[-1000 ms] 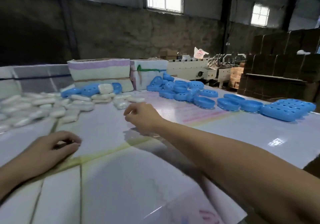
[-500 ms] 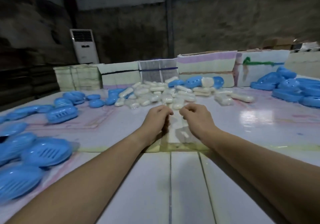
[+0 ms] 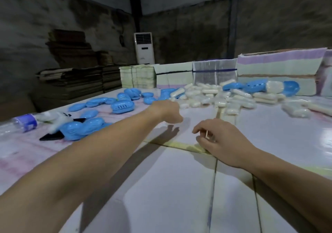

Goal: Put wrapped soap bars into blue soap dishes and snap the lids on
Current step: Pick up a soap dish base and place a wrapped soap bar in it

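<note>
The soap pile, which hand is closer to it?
Left. The left hand reaches out right beside the front edge of the soap pile. The right hand sits on the table, further back towards the person.

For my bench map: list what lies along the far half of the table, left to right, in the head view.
Plastic bottle → closed blue soap dish → left hand → pile of wrapped soap bars → open blue dish half.

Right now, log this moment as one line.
left hand: reaching toward soaps, empty | right hand: on table, curled | dishes: untouched
</note>
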